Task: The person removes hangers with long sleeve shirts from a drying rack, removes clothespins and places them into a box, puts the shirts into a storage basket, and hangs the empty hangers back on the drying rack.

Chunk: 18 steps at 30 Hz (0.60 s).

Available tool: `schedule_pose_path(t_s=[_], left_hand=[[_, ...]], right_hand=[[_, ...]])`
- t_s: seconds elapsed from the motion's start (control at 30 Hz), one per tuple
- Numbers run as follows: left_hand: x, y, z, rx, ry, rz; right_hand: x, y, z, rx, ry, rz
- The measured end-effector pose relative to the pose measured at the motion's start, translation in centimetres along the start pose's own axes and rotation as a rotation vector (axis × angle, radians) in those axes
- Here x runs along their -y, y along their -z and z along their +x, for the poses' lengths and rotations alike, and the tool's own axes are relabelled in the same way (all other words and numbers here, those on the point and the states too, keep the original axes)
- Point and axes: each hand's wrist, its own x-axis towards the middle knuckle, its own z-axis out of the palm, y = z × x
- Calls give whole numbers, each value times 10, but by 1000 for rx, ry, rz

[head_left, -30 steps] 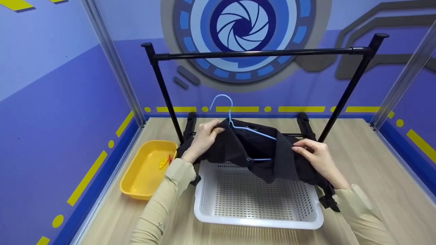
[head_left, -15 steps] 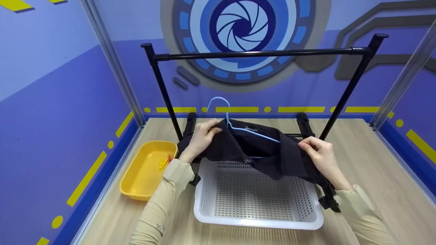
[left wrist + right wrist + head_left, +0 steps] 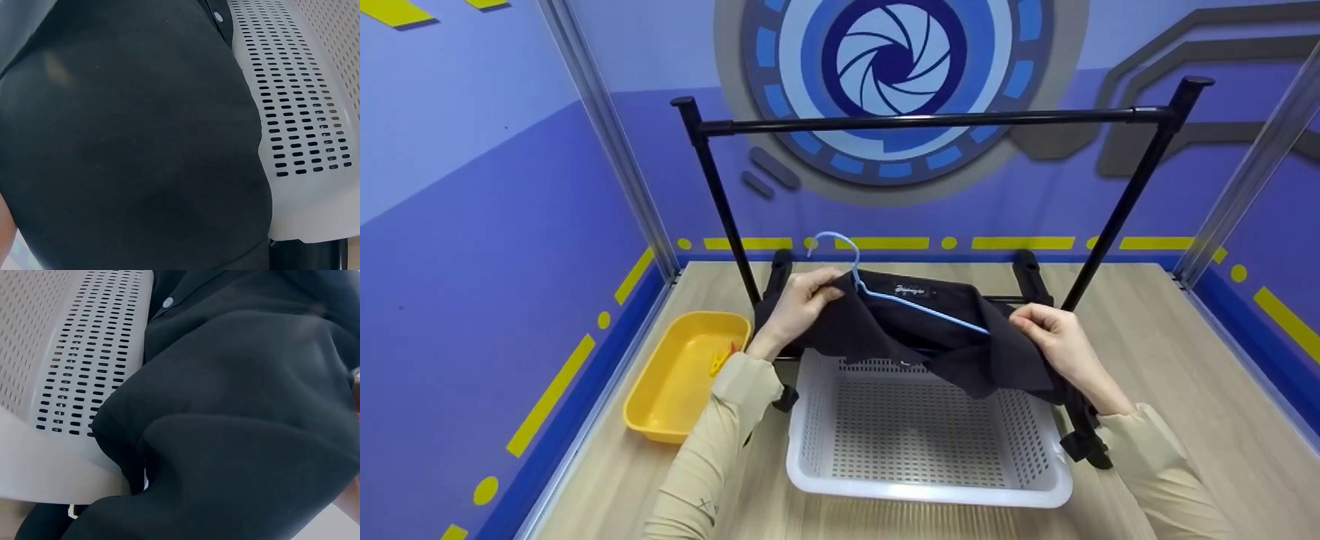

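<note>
A black collared shirt (image 3: 960,371) with a pale neck label is spread over the back of a white basket. Inside its neck sits a light blue hanger (image 3: 922,308), whose hook leans up and to the left. My left hand (image 3: 802,304) pinches the shirt by the collar, close to the hook's base. On the other side my right hand (image 3: 1057,341) pinches the cloth near the shoulder. Black cloth (image 3: 140,135) fills most of the left wrist view, and the shirt front (image 3: 236,394) with one button shows in the right wrist view.
Below the shirt stands the white perforated basket (image 3: 930,491). A yellow tray (image 3: 660,397) at the left holds a yellow clothespin (image 3: 717,364) and a red one. Behind rises a black rack with a crossbar (image 3: 930,120). Blue panels enclose the wooden tabletop (image 3: 1207,375).
The hanger's hook has tipped down and to the left, and the neck label has come into full view. Both hands keep their grip on the shirt, shifting only slightly.
</note>
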Motion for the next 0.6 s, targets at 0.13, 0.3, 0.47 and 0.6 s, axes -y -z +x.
schedule_pose_path(t_s=[0.13,0.3,0.47,0.6], left_hand=[[1,-1,-1,1,-4,-14],[1,-1,-2,-22,36,12],[3,-3,-2,-30,98,85],[4,-3,0,-23,129,96]], right_hand=[[-4,-1,4,72,-70,-43],[-7,-2,8,160,-106,-58],[-9,-2,4,203,-110,-24],[-5,-2,3,113,-85,-9]])
